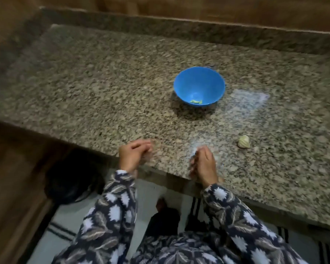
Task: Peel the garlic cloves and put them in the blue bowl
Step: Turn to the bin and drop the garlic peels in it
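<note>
The speckled stone surface (84,82) takes up most of what I see. A raised lip runs well behind the blue bowl (181,86), and the front edge runs well in front of it, where the person stands. Both hands sit at that front edge. The left hand (134,156) is in front of the bowl and off to its left, with the fingers curled in. Blur keeps me from telling whether it holds anything. The right hand (204,164), straight in front of the bowl, is curled too, with something pale and smeared at its fingertips that I can't make out. Between hands and bowl there is open stone. The bowl stands upright. A filmy clear sheet (250,98) lies just right of it. A garlic head (243,141) rests in front and to the right of the bowl, apart from both hands. A few greenish peeled cloves (196,101) lie at the bowl's bottom.
</note>
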The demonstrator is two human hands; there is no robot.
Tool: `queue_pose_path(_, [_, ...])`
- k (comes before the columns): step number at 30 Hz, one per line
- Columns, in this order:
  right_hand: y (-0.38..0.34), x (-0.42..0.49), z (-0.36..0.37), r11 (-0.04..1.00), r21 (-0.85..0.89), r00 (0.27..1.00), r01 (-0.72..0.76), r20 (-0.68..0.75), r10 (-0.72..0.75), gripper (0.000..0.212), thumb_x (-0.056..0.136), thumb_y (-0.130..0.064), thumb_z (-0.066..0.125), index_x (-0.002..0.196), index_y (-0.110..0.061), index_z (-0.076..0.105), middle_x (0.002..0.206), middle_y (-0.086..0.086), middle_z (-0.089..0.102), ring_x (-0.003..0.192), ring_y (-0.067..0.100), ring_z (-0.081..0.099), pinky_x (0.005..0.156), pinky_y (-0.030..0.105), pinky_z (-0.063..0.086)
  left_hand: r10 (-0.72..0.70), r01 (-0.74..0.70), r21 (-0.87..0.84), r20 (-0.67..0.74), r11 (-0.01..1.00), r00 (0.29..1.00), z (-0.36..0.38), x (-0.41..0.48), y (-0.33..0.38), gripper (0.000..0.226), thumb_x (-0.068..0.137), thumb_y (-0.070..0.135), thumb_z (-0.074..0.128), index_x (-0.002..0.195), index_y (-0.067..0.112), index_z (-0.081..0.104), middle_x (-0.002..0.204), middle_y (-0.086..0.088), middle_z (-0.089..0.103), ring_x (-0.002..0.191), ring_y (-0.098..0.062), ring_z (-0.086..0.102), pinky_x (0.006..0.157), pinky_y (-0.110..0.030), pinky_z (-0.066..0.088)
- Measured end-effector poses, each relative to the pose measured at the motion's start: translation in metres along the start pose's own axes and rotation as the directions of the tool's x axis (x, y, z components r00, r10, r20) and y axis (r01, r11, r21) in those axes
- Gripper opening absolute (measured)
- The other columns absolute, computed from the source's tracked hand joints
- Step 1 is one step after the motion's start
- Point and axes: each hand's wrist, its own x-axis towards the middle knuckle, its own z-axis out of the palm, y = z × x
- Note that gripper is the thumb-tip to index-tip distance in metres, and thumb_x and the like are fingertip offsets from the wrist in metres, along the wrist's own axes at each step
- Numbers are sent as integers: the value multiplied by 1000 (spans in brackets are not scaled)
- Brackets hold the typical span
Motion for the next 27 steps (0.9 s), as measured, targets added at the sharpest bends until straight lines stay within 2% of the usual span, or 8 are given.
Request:
queue_pose_path(2, [-6, -3, 37, 991, -117, 983, 68, 181, -46, 31, 101, -24, 26, 71, -29, 35, 90, 11, 46, 87, 29, 48, 81, 43, 40, -66, 37, -315, -83, 948, 994, -47, -12, -4, 13, 85, -10, 55, 84, -3, 66, 68, -2, 72, 63, -8, 68, 64, -17, 56])
queue_pose_path(4, [-13, -11, 79, 971, -187, 925, 152, 372, -74, 33, 100, -21, 27, 71, -31, 37, 85, 8, 48, 89, 27, 49, 83, 40, 43, -126, 27, -510, -160, 860, 979, -90, -24, -12, 19, 85, -13, 52, 77, -4, 68, 66, -6, 71, 61, -9, 68, 64, -18, 57])
queue_pose_path(7, [-20, -32, 149, 973, -144, 805, 181, 590, -63, 28, 100, -20, 33, 75, -17, 45, 69, 0, 47, 65, 11, 51, 52, 17, 43, -224, 3, -688, -232, 726, 947, -152, -36, -28, 20, 87, -12, 51, 78, -3, 67, 68, -7, 70, 61, -10, 68, 63, -18, 57])
queue_pose_path(11, [-9, -60, 239, 975, -162, 637, 151, 770, 30, 28, 101, -22, 33, 76, -16, 44, 64, 1, 45, 53, 9, 47, 43, 17, 38, -301, -22, -847, -213, 532, 929, -232, -35, -51, 12, 88, -7, 52, 86, -2, 62, 72, -9, 69, 64, -12, 68, 65, -21, 57])
queue_pose_path(16, [5, -89, 340, 946, -237, 576, 220, 815, 70, 28, 101, -20, 33, 75, -17, 44, 66, 2, 47, 48, 1, 51, 39, 13, 37, -324, -96, -880, -270, 465, 907, -324, -17, -71, 13, 88, -10, 50, 86, -6, 61, 69, -11, 70, 62, -14, 70, 64, -22, 58])
queue_pose_path(20, [13, -109, 401, 955, -278, 606, 101, 779, 163, 28, 100, -14, 32, 75, -16, 44, 68, 3, 47, 41, -2, 51, 35, 14, 37, -345, -90, -895, -259, 437, 902, -386, -4, -83, 12, 88, -11, 50, 86, -6, 62, 71, -11, 71, 64, -15, 70, 63, -21, 58])
queue_pose_path(24, [11, -119, 437, 940, -342, 639, 9, 725, 258, 22, 100, -13, 29, 84, -14, 44, 72, 2, 48, 57, 12, 50, 39, 15, 38, -386, -92, -917, -252, 388, 887, -429, 14, -86, 12, 88, -11, 50, 90, -7, 61, 76, -14, 70, 64, -16, 70, 62, -22, 58])
queue_pose_path(27, [4, -117, 462, 945, -325, 664, -38, 699, 267, 17, 100, -13, 31, 89, -11, 44, 71, 2, 48, 58, 14, 47, 42, 16, 39, -393, -89, -911, -260, 404, 882, -455, 28, -85, 12, 88, -11, 50, 89, -7, 61, 87, -16, 65, 65, -16, 70, 63, -22, 58])
